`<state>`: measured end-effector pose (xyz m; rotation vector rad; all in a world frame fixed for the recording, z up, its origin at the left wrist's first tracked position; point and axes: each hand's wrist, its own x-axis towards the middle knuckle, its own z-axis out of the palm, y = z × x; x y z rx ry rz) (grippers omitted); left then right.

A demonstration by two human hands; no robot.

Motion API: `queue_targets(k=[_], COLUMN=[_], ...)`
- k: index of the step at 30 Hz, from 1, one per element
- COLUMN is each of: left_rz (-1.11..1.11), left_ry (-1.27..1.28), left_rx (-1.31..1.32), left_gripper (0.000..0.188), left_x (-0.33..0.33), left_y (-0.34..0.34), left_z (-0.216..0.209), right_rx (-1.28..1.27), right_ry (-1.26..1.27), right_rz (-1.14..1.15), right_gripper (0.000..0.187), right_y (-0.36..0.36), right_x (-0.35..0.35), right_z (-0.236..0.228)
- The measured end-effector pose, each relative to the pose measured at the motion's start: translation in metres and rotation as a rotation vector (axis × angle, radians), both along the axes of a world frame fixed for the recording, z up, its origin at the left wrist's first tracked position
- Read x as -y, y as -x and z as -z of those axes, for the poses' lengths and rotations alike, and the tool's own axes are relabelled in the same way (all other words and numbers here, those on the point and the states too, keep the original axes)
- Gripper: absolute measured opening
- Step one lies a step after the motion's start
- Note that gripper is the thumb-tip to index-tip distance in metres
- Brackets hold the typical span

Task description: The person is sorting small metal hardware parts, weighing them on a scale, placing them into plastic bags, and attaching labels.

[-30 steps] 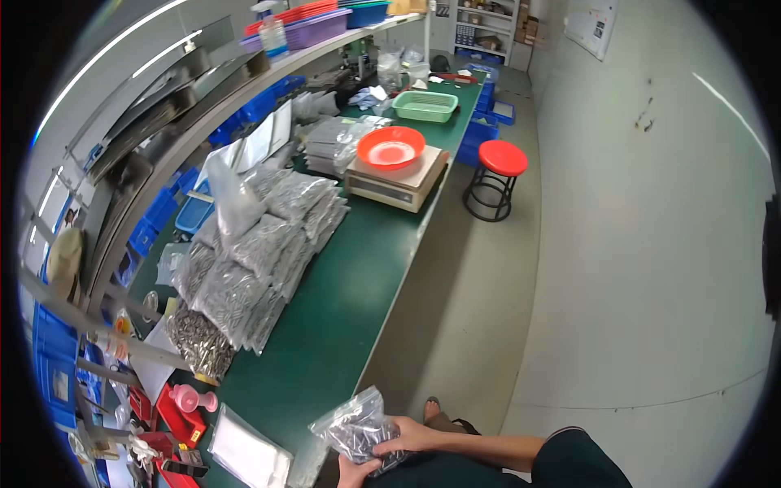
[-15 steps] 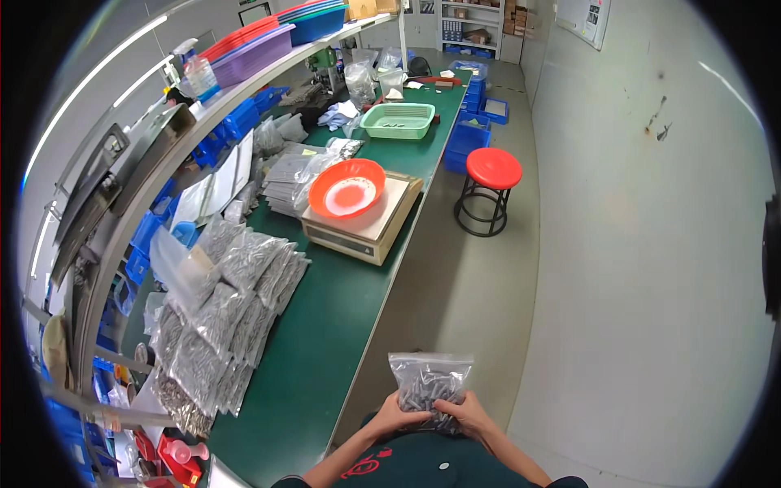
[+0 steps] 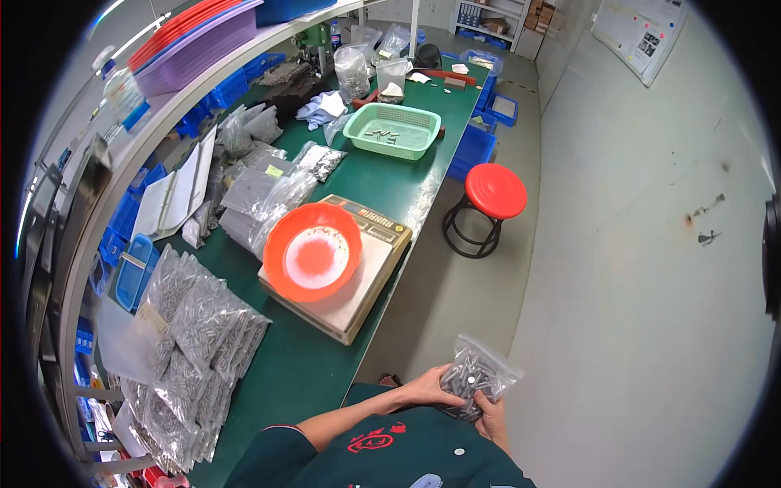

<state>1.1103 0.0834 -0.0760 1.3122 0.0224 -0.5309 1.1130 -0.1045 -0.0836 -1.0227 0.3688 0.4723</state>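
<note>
The left hand (image 3: 434, 386) and right hand (image 3: 490, 416) were closed around a clear bag (image 3: 482, 366) beyond the edge of the table (image 3: 281, 374). It was already filled with small grey pieces (image 3: 465, 381), though whether its top was sealed was hard to tell. Similar filled bags (image 3: 203, 329) lay piled on the table; a few loose pieces (image 3: 384, 134) sat in a green basket (image 3: 415, 150).

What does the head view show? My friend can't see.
The left hand and right hand hold a clear bag of grey parts. A green table bears a scale with an orange bowl on it, and piled bags.
</note>
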Motion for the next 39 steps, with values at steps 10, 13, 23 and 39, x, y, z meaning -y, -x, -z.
queue_targets(k=[10, 13, 23, 39], left_rz=[-0.419, -0.649, -1.629, -1.595], left_ry=[0.033, 0.122, -0.021, -1.242], left_rx=[0.022, -0.045, -0.095, -0.375], left_gripper=[0.065, 0.063, 0.045, 0.076], left_x=[-0.018, -0.025, -0.124, -0.204], left_y=[-0.2, -0.251, -0.357, -0.404], left_z=[0.032, 0.026, 0.059, 0.114], right_rx=[0.059, 0.077, 0.167, 0.35], right_ry=[0.073, 0.084, 0.097, 0.188], right_rz=[-0.427, -0.681, -1.377, -1.607], right_gripper=[0.031, 0.031, 0.029, 0.041], right_y=[-0.268, -0.356, -0.507, -0.575], right_x=[-0.039, -0.072, -0.295, -0.379], right_z=[0.008, 0.0, 0.021, 0.041])
